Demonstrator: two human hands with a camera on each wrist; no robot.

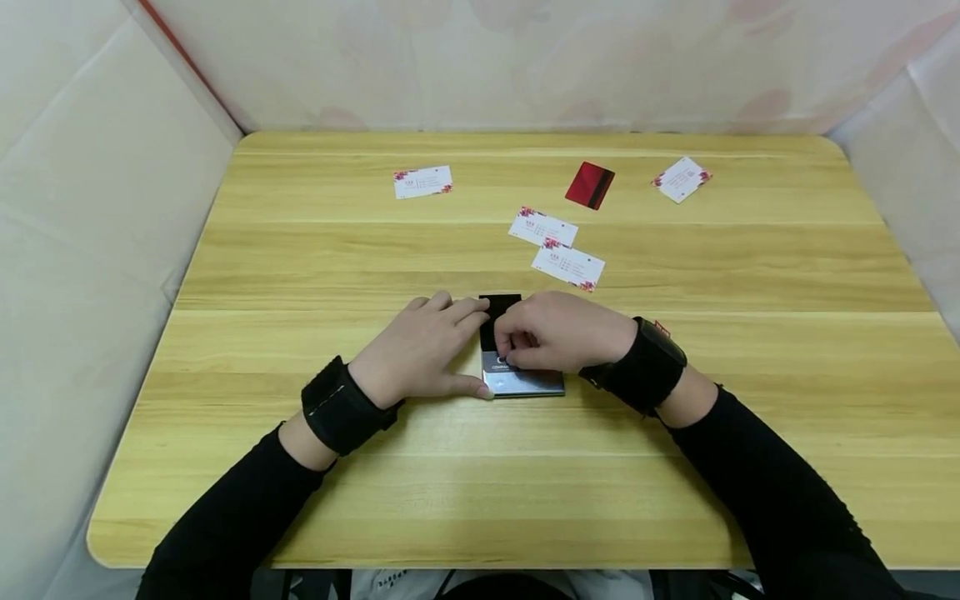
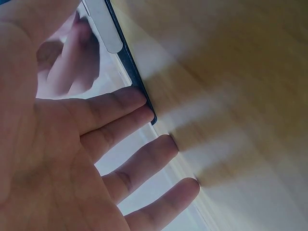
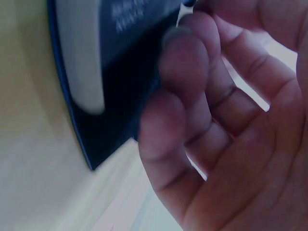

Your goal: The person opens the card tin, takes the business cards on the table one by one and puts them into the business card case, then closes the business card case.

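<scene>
A black card holder [image 1: 501, 329] with a shiny silver lower part [image 1: 525, 383] lies flat on the table before me. Within it shows a grey card [image 1: 491, 360] with white lettering, partly covered by my right hand. My left hand [image 1: 427, 350] rests along the holder's left side with fingers extended; its thumb touches the lower left corner. The left wrist view shows two fingertips [image 2: 139, 96] against the holder's edge. My right hand [image 1: 562, 333] lies over the holder with fingers curled, thumb and index finger pinching at the grey card's upper edge. The exact contact is partly hidden.
Beyond the holder lie two overlapping white cards with red flowers [image 1: 570, 265]. Farther back are another white card [image 1: 423, 182] at left, a red card with a black stripe [image 1: 590, 185], and a white card [image 1: 682, 179] at right. Pale cloth walls [image 1: 480, 67] surround the wooden table [image 1: 300, 250].
</scene>
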